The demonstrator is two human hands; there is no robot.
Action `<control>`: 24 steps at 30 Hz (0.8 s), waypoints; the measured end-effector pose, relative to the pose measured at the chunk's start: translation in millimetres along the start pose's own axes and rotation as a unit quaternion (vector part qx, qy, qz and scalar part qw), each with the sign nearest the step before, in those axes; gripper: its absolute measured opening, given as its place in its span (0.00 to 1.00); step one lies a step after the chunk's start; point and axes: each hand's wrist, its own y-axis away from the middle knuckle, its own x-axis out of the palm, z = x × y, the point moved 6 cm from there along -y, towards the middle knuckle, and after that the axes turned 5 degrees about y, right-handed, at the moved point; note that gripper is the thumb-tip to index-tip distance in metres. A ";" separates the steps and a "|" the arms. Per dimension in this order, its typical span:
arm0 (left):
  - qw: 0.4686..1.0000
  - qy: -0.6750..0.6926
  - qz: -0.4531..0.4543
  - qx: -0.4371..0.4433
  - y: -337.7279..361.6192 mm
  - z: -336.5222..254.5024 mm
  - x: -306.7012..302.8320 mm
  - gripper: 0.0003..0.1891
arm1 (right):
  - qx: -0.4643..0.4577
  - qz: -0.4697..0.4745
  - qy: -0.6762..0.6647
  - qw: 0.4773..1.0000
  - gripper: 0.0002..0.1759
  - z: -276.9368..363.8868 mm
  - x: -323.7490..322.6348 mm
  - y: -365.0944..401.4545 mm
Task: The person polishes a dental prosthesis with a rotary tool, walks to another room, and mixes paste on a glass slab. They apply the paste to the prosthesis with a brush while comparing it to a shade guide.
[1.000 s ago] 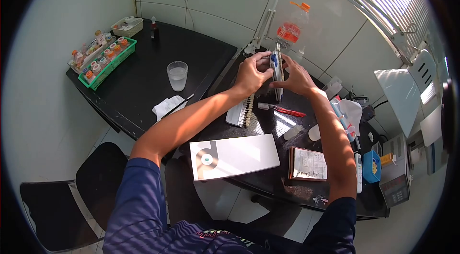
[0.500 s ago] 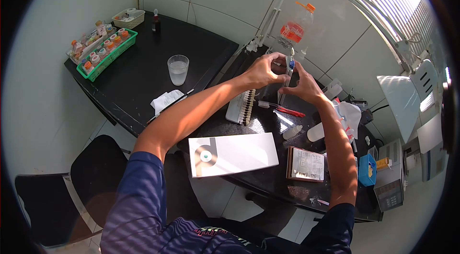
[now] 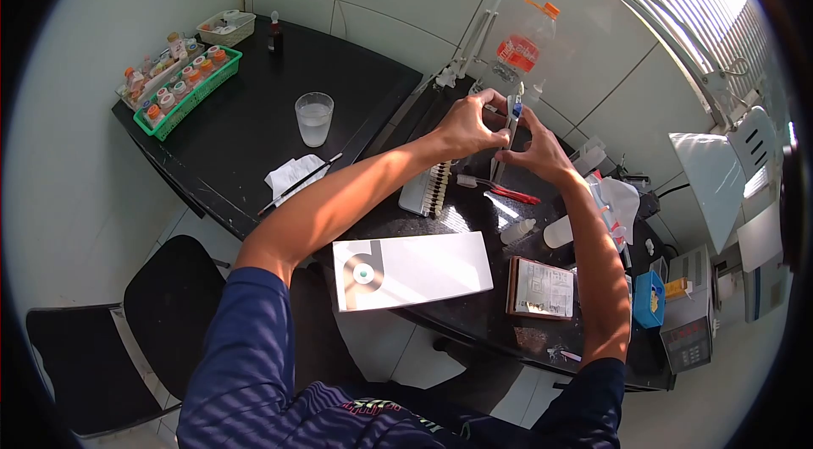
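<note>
Both my hands are raised over the far part of the dark desk, close together. Between their fingertips is a slim, pale upright piece with a blue part; its kind is too small to make out. My left hand pinches it from the left, and my right hand closes on it from the right. Beneath the hands lie a tooth shade guide, a white-bristled toothbrush and a red-handled tool. A plastic bottle with an orange cap stands just behind.
A white box lies at the desk's front edge, beside a brown-framed tray. Small bottles stand near my right forearm. On the left desk are a glass, a brush on tissue and a green basket of jars.
My hands stay around the slim piece, with only a slight shift of the fingers; my left thumb sits a little higher. The view has moved very slightly.
</note>
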 end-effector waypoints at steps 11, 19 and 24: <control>0.998 0.051 0.018 0.024 -12.2 28.3 0.1 0.32 | 0.014 0.012 -0.008 1.000 0.62 -8.5 3.1 -6.8; 0.998 -0.020 0.060 -0.004 -15.1 27.2 -4.2 0.35 | -0.016 0.010 -0.001 1.000 0.59 -7.1 5.3 -13.2; 0.994 -0.055 0.099 0.003 -16.3 23.8 -3.7 0.34 | -0.026 0.022 0.002 0.999 0.59 -9.3 7.2 -14.6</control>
